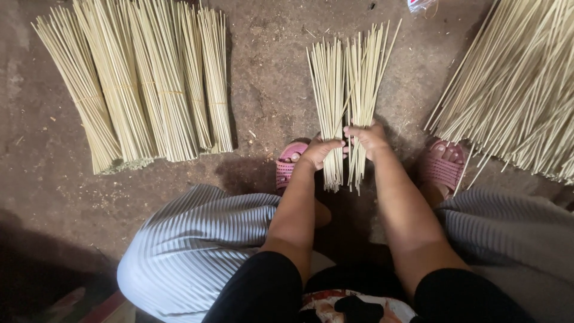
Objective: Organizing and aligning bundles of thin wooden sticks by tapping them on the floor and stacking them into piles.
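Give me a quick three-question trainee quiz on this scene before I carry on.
1. True or false: both hands grip one bunch of thin sticks.
2. Where do the tied bundles lie: A) to the person's left, B) between the feet?
3. What colour are the sandals?

Key:
1. True; the left hand and right hand both hold it.
2. A.
3. Pink.

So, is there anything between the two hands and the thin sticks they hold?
No. The left hand and the right hand already grip the bundle of sticks directly around its lower part. Nothing visible lies between the fingers and the sticks.
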